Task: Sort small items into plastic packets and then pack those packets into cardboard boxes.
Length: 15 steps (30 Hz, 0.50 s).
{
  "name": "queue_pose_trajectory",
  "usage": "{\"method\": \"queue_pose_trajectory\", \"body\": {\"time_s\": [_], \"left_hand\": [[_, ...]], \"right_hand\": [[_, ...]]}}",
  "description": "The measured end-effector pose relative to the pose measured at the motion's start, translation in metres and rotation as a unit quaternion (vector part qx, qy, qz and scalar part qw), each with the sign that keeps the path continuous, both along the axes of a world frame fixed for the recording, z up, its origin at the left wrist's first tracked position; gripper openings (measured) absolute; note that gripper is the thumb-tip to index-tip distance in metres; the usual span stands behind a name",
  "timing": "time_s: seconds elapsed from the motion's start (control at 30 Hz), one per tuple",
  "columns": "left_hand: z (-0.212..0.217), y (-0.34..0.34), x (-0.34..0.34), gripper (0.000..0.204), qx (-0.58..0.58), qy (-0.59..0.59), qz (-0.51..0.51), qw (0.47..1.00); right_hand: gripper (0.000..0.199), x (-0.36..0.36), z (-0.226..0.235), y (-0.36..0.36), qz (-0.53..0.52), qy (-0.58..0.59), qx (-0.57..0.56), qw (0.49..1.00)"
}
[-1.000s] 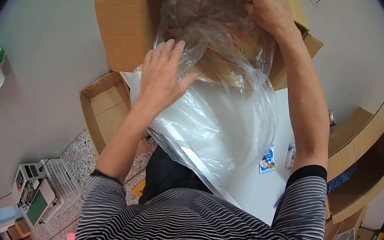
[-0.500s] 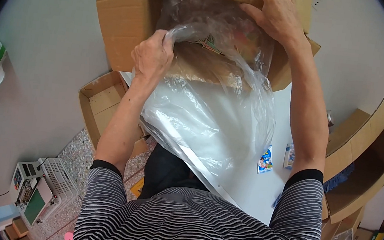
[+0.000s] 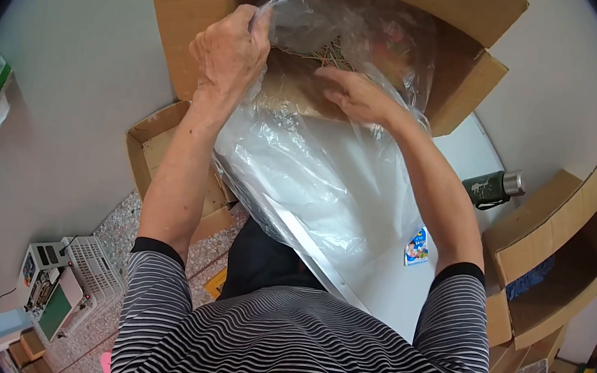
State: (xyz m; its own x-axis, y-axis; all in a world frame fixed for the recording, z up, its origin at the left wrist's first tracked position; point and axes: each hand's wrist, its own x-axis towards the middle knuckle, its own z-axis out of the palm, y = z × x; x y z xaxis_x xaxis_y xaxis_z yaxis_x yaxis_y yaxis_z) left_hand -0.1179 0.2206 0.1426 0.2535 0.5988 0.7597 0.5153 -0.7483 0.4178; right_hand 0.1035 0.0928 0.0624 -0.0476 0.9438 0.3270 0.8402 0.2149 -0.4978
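Observation:
A large clear plastic bag (image 3: 299, 179) lines the open cardboard box (image 3: 463, 95) and spills over its near side onto the white table (image 3: 386, 292). My left hand (image 3: 231, 52) pinches the bag's rim at the box's left side, holding it up. Inside the bag lie several thin, multicoloured stick-like pieces (image 3: 334, 53); their exact kind is too small to tell. Just nearer than these pieces, my right hand (image 3: 359, 96) reaches in over the bag with its fingers stretched out. Nothing shows in it.
A small blue packet (image 3: 417, 248) lies on the table, and a dark green flask (image 3: 488, 187) at its right edge. Another open carton (image 3: 564, 246) with blue contents stands at right. A shallow cardboard box (image 3: 163, 145) sits at left, above a white crate (image 3: 94, 266) on the floor.
My right hand has left the box's far flap and come down toward the bag's opening. My left hand has lifted the bag's rim up and slightly left. The green flask has come into fuller view.

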Motion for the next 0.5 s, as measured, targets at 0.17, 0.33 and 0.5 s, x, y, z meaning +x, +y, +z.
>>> {"method": "queue_pose_trajectory", "body": {"time_s": [0.17,0.33,0.5], "left_hand": [[0.015,0.02,-0.013,0.028,0.06,-0.019,0.07,0.996],[0.026,0.022,-0.031,0.029,0.042,-0.032,0.097,0.994],[0.033,0.011,-0.03,0.03,-0.015,-0.058,0.072,0.996]], "right_hand": [[0.037,0.084,0.008,0.026,-0.246,-0.225,-0.017,0.943],[0.04,0.075,0.061,0.013,-0.337,-0.236,0.143,0.9],[0.051,0.084,0.049,-0.004,-0.147,-0.089,-0.074,0.982]]}}
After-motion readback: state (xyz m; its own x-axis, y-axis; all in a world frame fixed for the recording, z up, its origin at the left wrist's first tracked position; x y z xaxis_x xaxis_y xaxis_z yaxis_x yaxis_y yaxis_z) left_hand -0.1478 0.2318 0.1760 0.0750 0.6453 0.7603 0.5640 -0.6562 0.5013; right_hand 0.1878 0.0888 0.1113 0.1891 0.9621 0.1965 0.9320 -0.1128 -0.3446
